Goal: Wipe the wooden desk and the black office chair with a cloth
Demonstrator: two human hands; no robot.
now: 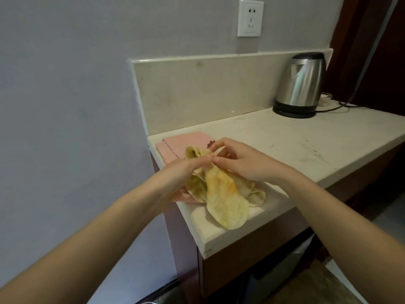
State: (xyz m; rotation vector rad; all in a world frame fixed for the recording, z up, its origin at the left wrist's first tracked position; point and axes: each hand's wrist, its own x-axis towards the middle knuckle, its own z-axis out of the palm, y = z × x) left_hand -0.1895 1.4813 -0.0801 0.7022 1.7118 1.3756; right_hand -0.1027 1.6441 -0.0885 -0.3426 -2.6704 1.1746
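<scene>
A crumpled yellow cloth point(225, 198) hangs over the near left corner of a pale stone counter point(285, 145). My left hand point(182, 174) pinches its upper edge between thumb and fingers. My right hand point(238, 159) pinches the same edge from the right, fingertips almost meeting the left hand's. A folded pink cloth point(186, 142) with a zigzag edge lies flat on the counter just behind the yellow cloth. No wooden desk or black office chair is in view.
A steel electric kettle point(300, 84) stands on its black base at the counter's back right, its cord trailing right. A stone backsplash point(208, 88) and grey wall with a white socket point(250, 18) rise behind. Dark cabinet fronts sit below the counter.
</scene>
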